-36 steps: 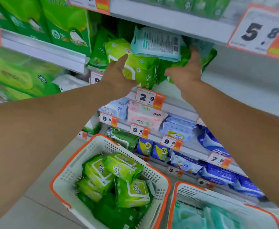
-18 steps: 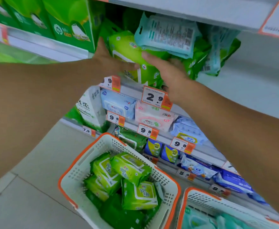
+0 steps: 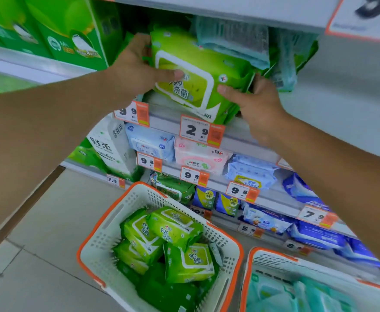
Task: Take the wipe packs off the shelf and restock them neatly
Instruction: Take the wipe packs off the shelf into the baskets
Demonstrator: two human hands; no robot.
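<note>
Left of the fingers [image 3: 227, 90] and a little above them, we see green boxes [image 3: 72, 39] standing on a shelf. Just under the fingers a white and orange price tag [image 3: 201, 131] reads 2.9, and beside it, further left, a second tag [image 3: 132, 113] reads 9.9. Below these we find a pink pack [image 3: 200, 158], with a pale blue pack [image 3: 150, 143] touching its left side and a tall white pack [image 3: 112, 147] further left. Well below and right of the fingers lie dark blue packs [image 3: 315, 235]. Far above and to the right hangs a big tag [image 3: 364, 14], blurred. Grey floor tiles [image 3: 49, 221] spread out low to the left.
</note>
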